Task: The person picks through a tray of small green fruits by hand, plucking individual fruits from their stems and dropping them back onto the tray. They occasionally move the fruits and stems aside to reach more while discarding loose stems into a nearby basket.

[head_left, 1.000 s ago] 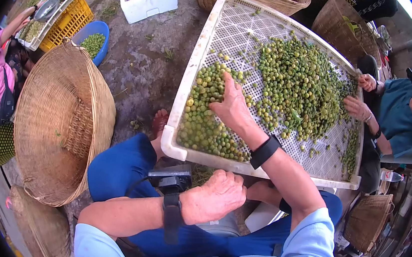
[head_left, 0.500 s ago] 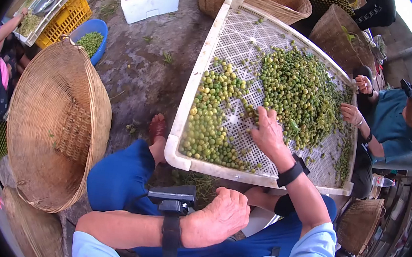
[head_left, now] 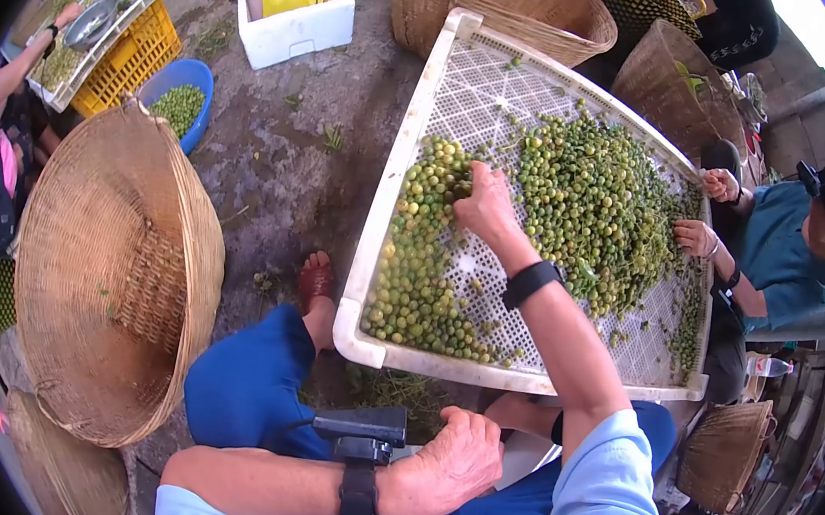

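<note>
A white slatted plastic tray [head_left: 498, 96] holds small round green-yellow fruits. My right hand [head_left: 491, 206] is over the tray at the edge of the left-hand fruits [head_left: 409, 287], its thumb and forefinger apart and touching fruit. A larger pile of fruits [head_left: 590, 196], mixed with stems, lies to its right. My left hand [head_left: 446, 467] rests low over my lap with its fingers curled in; no object shows in it, though the fingertips are hidden. Dark straps with a device are on my left wrist, and a dark band is on my right.
A co-worker's two hands [head_left: 701, 238] work at the tray's right edge. On the left stands a big woven basket [head_left: 80, 263]. Behind it are a blue basin [head_left: 207, 85] of fruit and a yellow crate [head_left: 132, 57]. A white foam box [head_left: 300, 40] and another woven basket [head_left: 424, 7] stand at the back.
My right hand has moved up and left across the tray, from the gap beside the large pile to the left-hand fruits. My left hand stays curled over my lap. The view has shifted slightly.
</note>
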A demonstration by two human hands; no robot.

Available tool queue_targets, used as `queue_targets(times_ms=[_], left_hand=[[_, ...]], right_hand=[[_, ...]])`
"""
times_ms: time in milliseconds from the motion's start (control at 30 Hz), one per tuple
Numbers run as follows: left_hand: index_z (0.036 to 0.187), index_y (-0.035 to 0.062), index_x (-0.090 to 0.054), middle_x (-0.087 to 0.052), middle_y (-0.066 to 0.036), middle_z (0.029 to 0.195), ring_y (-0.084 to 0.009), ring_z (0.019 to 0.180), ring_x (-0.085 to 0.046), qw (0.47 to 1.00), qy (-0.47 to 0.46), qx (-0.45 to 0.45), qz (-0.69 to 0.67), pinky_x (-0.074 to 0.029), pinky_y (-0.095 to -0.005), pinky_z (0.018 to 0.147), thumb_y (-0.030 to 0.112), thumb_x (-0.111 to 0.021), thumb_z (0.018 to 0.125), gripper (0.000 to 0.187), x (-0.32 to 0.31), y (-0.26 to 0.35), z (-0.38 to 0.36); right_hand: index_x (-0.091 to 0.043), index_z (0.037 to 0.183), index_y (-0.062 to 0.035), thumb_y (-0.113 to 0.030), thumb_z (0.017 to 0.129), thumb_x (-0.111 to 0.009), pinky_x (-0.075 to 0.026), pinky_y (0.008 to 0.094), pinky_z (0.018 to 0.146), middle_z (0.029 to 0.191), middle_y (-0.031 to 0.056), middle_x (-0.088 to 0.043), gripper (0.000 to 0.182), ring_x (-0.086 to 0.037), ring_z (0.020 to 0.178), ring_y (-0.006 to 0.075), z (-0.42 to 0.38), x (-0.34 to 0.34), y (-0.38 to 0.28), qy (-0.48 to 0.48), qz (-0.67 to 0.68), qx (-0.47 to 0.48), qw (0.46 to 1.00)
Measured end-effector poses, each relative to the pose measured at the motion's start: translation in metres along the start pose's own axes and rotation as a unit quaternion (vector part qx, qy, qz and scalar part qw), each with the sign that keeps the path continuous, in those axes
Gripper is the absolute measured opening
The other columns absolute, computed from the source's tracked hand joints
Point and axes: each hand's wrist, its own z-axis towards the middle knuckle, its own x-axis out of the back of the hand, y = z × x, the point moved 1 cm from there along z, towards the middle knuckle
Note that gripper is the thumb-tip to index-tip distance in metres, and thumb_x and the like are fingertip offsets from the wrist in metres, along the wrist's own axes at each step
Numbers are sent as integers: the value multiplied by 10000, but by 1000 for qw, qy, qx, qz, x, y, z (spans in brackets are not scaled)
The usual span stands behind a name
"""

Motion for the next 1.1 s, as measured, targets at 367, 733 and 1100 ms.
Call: queue_targets(times_ms=[367,733,1100], left_hand=[[791,42,-636,-558,-110,733,-245,692,-548,1000,-1,1,3,-425,-387,621,200,-528,775,191,0,3,0],[843,9,-650,-592,-157,799,-279,726,-563,1000,-27,5,-15,-446,-431,655,167,-500,807,220,-3,0,6],[867,-2,-595,-576,-120,785,-221,727,-568,996,-74,-12,-40,-419,-330,607,177,-586,702,244,-3,-11,22]], right_hand=[[-539,1087,-10,-42,769,-530,-491,411,814,1101,187,-552,320,-585,986,339,25,30,-6,76,-163,48,982],[-530,909,-99,-239,819,-553,-411,458,788,960,105,-512,168,-497,968,302,0,44,71,95,-262,147,949],[-563,1068,-153,-189,747,-621,-343,415,921,1042,69,-525,329,-469,1059,259,-133,93,156,57,-249,204,945]])
